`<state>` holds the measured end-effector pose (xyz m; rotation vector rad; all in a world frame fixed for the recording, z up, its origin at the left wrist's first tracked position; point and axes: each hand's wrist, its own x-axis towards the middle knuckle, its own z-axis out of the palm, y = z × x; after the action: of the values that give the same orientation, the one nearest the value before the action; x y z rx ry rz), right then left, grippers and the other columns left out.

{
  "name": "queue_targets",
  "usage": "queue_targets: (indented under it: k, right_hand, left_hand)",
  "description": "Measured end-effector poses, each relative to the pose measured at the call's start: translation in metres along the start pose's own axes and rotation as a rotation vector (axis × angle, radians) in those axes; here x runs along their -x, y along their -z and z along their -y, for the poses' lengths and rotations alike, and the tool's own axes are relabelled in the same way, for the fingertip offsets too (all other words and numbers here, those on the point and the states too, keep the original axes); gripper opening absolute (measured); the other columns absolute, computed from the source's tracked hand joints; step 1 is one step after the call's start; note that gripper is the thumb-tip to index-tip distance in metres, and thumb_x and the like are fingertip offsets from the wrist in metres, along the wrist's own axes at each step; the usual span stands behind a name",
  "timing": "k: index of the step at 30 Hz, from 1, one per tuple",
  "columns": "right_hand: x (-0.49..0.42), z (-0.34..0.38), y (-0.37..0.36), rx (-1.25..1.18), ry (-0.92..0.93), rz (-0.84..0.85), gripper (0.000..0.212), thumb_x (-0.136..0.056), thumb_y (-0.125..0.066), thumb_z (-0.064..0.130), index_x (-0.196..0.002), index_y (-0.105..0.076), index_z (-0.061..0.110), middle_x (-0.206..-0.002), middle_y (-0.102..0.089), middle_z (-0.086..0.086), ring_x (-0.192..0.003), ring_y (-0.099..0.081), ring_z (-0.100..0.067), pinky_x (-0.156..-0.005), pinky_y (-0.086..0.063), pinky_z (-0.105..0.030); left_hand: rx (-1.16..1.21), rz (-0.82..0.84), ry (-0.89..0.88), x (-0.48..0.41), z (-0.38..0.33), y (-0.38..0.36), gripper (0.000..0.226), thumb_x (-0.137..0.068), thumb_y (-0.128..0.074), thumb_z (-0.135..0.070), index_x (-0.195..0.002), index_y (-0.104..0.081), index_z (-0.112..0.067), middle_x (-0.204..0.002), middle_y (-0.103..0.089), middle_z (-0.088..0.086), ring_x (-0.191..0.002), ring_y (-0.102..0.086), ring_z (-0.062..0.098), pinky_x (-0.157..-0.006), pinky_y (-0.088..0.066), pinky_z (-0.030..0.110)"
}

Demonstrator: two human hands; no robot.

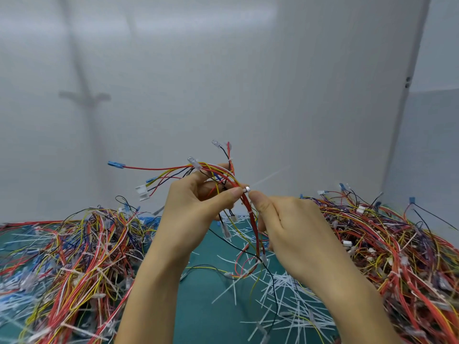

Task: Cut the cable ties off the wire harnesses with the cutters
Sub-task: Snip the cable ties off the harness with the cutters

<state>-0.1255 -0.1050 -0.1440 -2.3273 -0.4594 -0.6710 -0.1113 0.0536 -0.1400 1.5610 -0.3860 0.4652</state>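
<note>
A green table [198, 309] carries a left harness pile [74, 256], a right harness pile [397, 249], and loose white cable ties [285, 296] between them.

Glossy plastic-sheathed wire harness [244, 202] (translucent cable tie [267, 179]), matt green mat [206, 294].

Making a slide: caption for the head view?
Left hand holds a wire harness while right hand pinches its cable tie above a green mat.
</note>
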Motion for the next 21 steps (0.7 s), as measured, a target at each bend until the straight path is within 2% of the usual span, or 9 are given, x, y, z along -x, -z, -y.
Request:
queue_targets:
  k: [8, 11, 13, 16, 21]
  right_hand:
    - [-0.0005, 0.0033, -0.0028, -0.044, 0.001, -0.014, 0.068, -0.089, -0.016, 0.064, -0.058, -0.052, 0.016, -0.057, -0.056, -0.012, -0.062, -0.054, -0.032, -0.065, -0.046, -0.046]
    - [-0.0015, 0.0029, -0.0042, -0.078, -0.017, -0.005, 0.074, -0.086, -0.017, 0.067, -0.062, -0.057, 0.010, -0.056, -0.056, -0.013, -0.059, -0.054, -0.031, -0.064, -0.046, -0.045]
    - [-0.0013, 0.0020, -0.0057, -0.135, -0.045, 0.010, 0.074, -0.086, -0.020, 0.068, -0.061, -0.058, 0.009, -0.054, -0.058, -0.004, -0.054, -0.054, -0.025, -0.063, -0.046, -0.044]
    - [0.0002, 0.0027, -0.0075, -0.195, -0.065, 0.035, 0.061, -0.093, -0.026, 0.062, -0.070, -0.060, 0.017, -0.049, -0.058, 0.014, -0.051, -0.055, -0.017, -0.061, -0.047, -0.042]
    - [-0.0008, 0.0001, -0.0058, -0.277, -0.096, -0.099, 0.071, -0.085, -0.023, 0.072, -0.059, -0.059, 0.016, -0.054, -0.062, 0.009, -0.047, -0.056, -0.013, -0.058, -0.049, -0.038]
  left_hand:
    - [-0.032, -0.020, 0.014, 0.0007, -0.0005, 0.0009, 0.025, -0.081, -0.075, -0.012, -0.102, -0.070, -0.022, -0.080, -0.075, 0.001, -0.063, -0.064, 0.006, -0.059, -0.049, 0.018]
    - [-0.044, -0.021, 0.030, 0.0003, -0.0011, 0.0010, 0.022, -0.081, -0.075, -0.013, -0.101, -0.070, -0.021, -0.079, -0.075, 0.002, -0.061, -0.063, 0.005, -0.056, -0.048, 0.016]
    - [-0.063, -0.014, 0.040, 0.0004, -0.0011, 0.0017, 0.020, -0.082, -0.074, -0.014, -0.100, -0.070, -0.020, -0.077, -0.074, -0.001, -0.061, -0.063, 0.005, -0.054, -0.047, 0.015]
    - [-0.078, -0.008, 0.048, 0.0008, -0.0001, 0.0025, 0.019, -0.082, -0.074, -0.016, -0.100, -0.069, -0.020, -0.077, -0.075, -0.001, -0.061, -0.062, 0.006, -0.054, -0.046, 0.017]
    - [-0.045, -0.018, 0.064, 0.0001, 0.0006, 0.0030, 0.022, -0.081, -0.074, -0.018, -0.102, -0.068, -0.019, -0.083, -0.077, -0.003, -0.062, -0.066, 0.005, -0.055, -0.049, 0.014]
